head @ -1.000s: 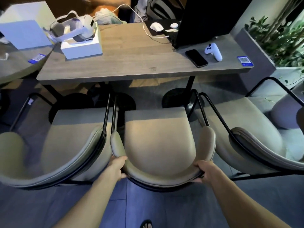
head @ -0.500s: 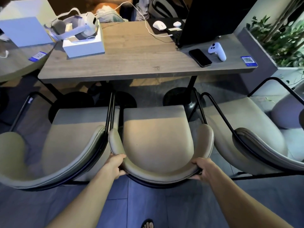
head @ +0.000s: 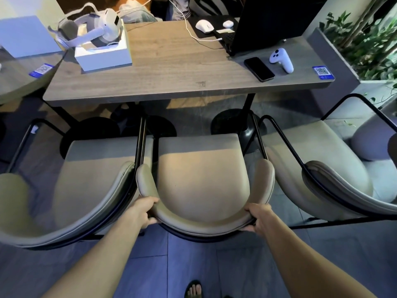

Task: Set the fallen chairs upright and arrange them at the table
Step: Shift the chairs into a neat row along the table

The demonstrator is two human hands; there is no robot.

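Note:
Three beige padded chairs with black metal frames stand upright in a row, facing the long wooden table (head: 171,67). The middle chair (head: 202,175) is right below me. My left hand (head: 142,209) grips the left part of its curved backrest. On the right part of the same backrest my right hand (head: 258,218) is closed. The left chair (head: 86,179) presses close against the middle one. The right chair (head: 318,166) stands angled, with a small gap to the middle one.
On the table lie a white box with a headset (head: 101,46), a laptop (head: 268,22), a mouse (head: 204,25), a phone (head: 258,68) and a white controller (head: 281,60). Round black table bases (head: 234,123) sit under the table. A planter (head: 361,39) stands at right. My sandalled foot (head: 194,290) shows below.
The middle chair has slid a little forward toward the table with both my hands on its backrest, and my view has moved closer to the table.

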